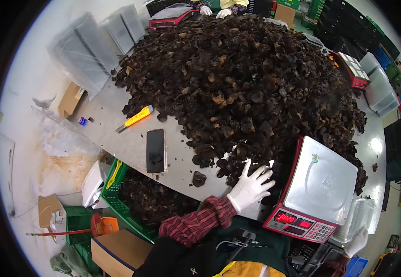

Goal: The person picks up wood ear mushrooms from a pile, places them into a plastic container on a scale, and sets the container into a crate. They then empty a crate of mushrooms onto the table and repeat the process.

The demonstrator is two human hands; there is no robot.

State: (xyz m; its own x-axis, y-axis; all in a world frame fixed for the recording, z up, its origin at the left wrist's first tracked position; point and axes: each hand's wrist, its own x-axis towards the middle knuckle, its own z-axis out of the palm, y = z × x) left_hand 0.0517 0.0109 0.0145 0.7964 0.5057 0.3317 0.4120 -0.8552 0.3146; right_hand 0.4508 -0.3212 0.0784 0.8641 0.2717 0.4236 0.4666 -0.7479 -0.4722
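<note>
Green crate holds dried fungus; left hand splayed, right hand's grip unclear.

Scale display: red digits too small to read. Right hand at stacked clear trays, fingers possibly hidden beneath. Co-worker's gloved hands cut off by top edge.
</note>
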